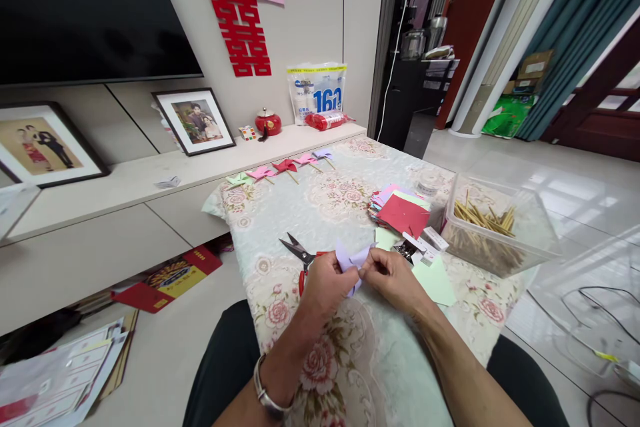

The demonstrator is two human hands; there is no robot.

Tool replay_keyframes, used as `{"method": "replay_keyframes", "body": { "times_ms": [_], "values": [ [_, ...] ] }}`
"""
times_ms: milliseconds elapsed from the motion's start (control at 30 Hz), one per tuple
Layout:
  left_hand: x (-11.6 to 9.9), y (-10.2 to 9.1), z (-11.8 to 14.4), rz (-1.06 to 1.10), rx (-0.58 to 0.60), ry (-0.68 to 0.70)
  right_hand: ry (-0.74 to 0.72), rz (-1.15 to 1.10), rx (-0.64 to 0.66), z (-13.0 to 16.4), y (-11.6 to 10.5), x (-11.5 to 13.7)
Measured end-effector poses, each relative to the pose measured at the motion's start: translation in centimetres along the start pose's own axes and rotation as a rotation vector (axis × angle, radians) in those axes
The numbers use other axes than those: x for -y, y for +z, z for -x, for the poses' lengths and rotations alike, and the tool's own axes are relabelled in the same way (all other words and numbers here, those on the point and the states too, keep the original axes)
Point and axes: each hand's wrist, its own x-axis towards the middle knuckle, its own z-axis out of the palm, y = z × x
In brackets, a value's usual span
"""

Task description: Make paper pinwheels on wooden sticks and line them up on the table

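Observation:
A folded lavender paper pinwheel (353, 255) is held above the table, its blades curled toward the centre. My left hand (327, 280) pinches it from the left, thumb near the middle. From the right, my right hand (387, 277) has its fingertips closed at the pinwheel's centre; whether a pin sits between them is hidden. Scissors (299, 252) with red handles lie partly behind my left hand, blades spread. Beyond my right hand are a small box of metal pins (407, 250) and pale green paper squares (436, 280).
Several finished pinwheels (285, 165) on sticks line the table's far edge. Coloured paper squares (404, 213) are stacked at the right, beside a clear tub (537, 230) of wooden sticks (485, 219). A tape roll (430, 181) lies behind the stack.

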Motion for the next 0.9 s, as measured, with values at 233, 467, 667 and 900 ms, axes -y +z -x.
{"method": "replay_keyframes", "body": {
  "times_ms": [233,467,667,900],
  "values": [
    [-0.2,-1.0,-0.2,-0.033,0.066,-0.009,0.000,-0.105,-0.008,0.0,-0.5,-0.5],
    [-2.1,-3.8,-1.0,-0.215,0.338,-0.009,-0.203,-0.341,-0.211,-0.2,-2.2,-1.4],
    [-3.8,-4.0,-1.4,-0.397,0.461,0.019,-0.192,-0.214,0.141,0.4,-1.3,-0.2],
    [-5.1,-2.9,-1.2,-0.574,0.448,0.051,-0.179,-0.101,0.092,0.4,-0.5,-0.3]
  ]
}}
